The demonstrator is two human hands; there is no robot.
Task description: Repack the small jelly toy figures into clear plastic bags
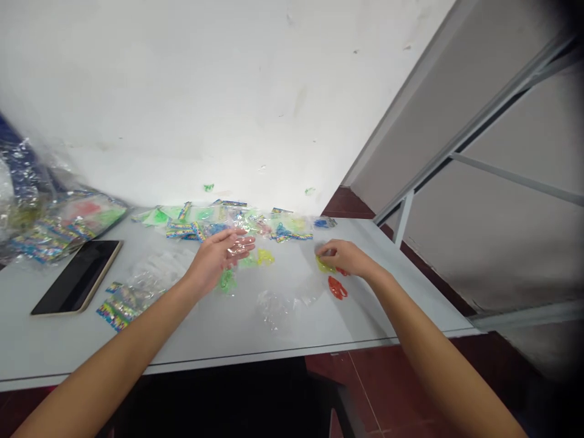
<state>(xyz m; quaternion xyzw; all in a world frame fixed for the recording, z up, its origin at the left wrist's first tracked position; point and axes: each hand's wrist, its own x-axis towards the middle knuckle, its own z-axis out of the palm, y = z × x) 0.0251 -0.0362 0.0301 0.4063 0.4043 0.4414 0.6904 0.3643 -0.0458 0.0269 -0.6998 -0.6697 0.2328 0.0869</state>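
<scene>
My left hand [221,254] is raised over the middle of the table, thumb and fingers around a shiny clear plastic bag [241,244]. Below it is a green plastic piece [227,281], and a yellow piece [265,257] sits just right of the fingertips. On the right side, my right hand [344,257] reaches down with its fingers pinched at a yellow plastic piece [325,264], partly hidden by the hand. A red plastic piece [337,288] lies just in front of that hand, and more red shows under it. The small pieces' exact kind cannot be made out.
Along the wall [255,109] lie several clear packets with colourful printed headers [182,230]. A phone [77,277] rests at the left beside a pile of filled bags [86,216]. Empty clear bags [276,310] and header packets [121,304] lie near the table's front edge [219,360].
</scene>
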